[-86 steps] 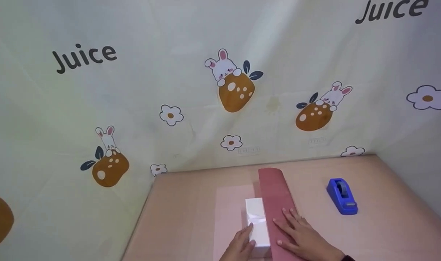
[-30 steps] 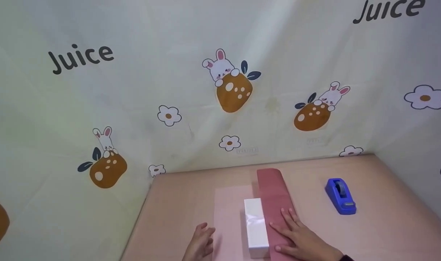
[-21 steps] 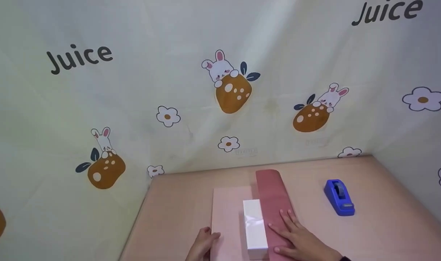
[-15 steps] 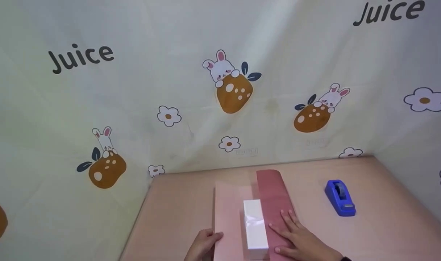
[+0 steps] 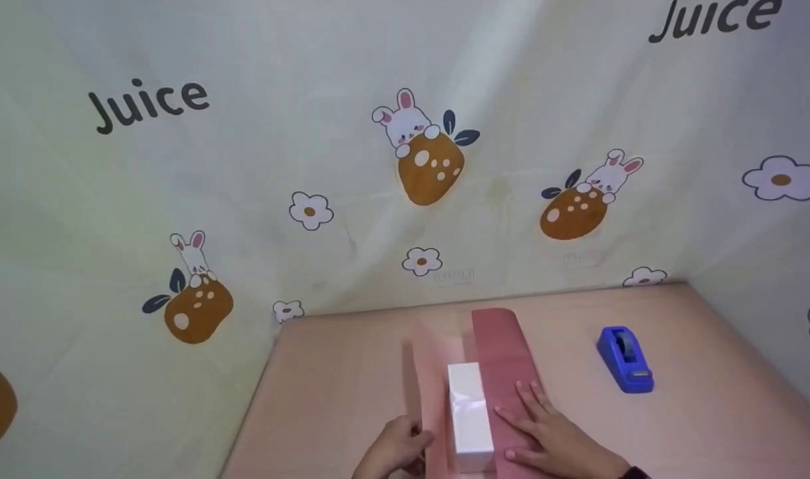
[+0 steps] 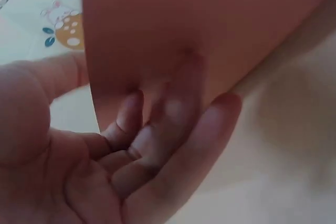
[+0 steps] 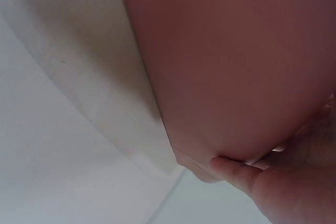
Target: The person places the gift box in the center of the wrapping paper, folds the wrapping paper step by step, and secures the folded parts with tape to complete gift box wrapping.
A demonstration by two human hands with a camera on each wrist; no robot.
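A long white box (image 5: 472,418) lies on a pink sheet of paper (image 5: 504,352) near the table's front edge. My left hand (image 5: 405,444) holds the sheet's left flap (image 5: 432,379) and has it raised upright against the box's left side. In the left wrist view that flap (image 6: 199,24) fills the top, with the thumb (image 6: 58,74) on one face and the fingers (image 6: 157,129) curled behind it. My right hand (image 5: 532,416) lies flat on the darker right part of the sheet beside the box. Its thumb (image 7: 236,171) touches the paper (image 7: 236,61).
A blue tape dispenser (image 5: 625,359) stands on the table (image 5: 338,372) to the right of the paper. Pale curtains printed with rabbits and flowers (image 5: 418,146) close off the back and both sides.
My left hand left the box, went to the sheet's left edge, took hold of it and lifted the flap up toward the box. The right hand stayed flat.
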